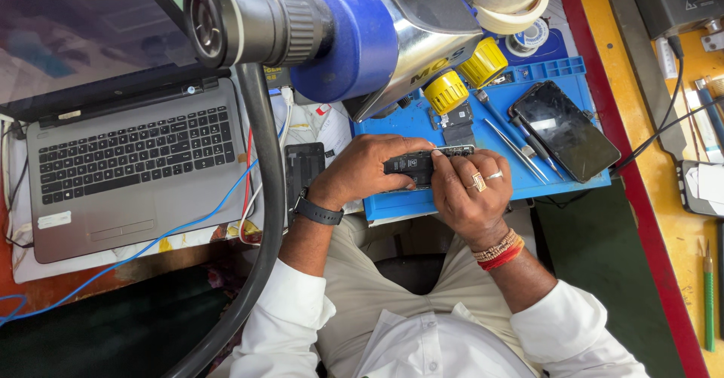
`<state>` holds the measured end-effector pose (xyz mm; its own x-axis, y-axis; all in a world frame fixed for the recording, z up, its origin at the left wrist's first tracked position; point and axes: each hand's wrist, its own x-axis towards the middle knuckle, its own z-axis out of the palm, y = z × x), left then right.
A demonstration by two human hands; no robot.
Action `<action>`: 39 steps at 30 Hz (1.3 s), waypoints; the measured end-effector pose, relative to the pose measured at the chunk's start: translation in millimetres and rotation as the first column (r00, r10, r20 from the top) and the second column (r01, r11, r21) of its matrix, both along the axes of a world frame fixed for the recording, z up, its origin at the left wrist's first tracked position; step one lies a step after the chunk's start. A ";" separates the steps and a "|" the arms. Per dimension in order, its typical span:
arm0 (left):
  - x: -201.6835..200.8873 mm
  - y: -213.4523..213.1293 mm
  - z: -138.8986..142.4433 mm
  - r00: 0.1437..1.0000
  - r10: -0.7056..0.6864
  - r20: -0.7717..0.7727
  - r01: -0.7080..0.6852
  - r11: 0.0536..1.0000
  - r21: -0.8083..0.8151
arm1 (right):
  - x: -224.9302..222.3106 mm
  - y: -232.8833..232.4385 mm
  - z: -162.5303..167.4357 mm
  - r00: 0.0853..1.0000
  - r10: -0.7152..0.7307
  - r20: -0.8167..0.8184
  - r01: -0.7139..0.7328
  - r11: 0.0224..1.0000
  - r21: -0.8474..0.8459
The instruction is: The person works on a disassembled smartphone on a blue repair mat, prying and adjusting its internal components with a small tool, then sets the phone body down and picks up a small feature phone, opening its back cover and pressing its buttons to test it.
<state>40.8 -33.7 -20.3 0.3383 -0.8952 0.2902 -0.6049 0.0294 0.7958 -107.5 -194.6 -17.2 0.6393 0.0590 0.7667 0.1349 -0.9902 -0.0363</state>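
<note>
1. Gripping a slim black opened phone body (pixel 422 165) edge-up between both hands, the person keeps it just above the near edge of the blue rubber work mat (pixel 573 76), probably so loose parts would drop onto the mat.
2. The left hand (pixel 362 173), with a black wristband, wraps closed around the phone's left end and steadies it.
3. The right hand (pixel 469 193), wearing rings, pinches the right end from above, fingers narrow and closed on the phone's top edge.
4. A black glass phone panel (pixel 566 130) lies face-up at the mat's right, set aside within reach.
5. Thin metal tweezers (pixel 516 150) rest between the panel and the hands, handy for the right hand.
6. A blue and steel microscope head (pixel 332 31) hangs over the far part of the mat.
7. An open grey laptop (pixel 136 167) sits at left, well apart.
</note>
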 end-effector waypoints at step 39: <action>-19.4 6.5 13.5 0.999 0.044 0.032 -0.046 0.996 0.073 | -37.5 -26.5 20.7 0.990 -0.117 -0.080 0.135 0.945 0.296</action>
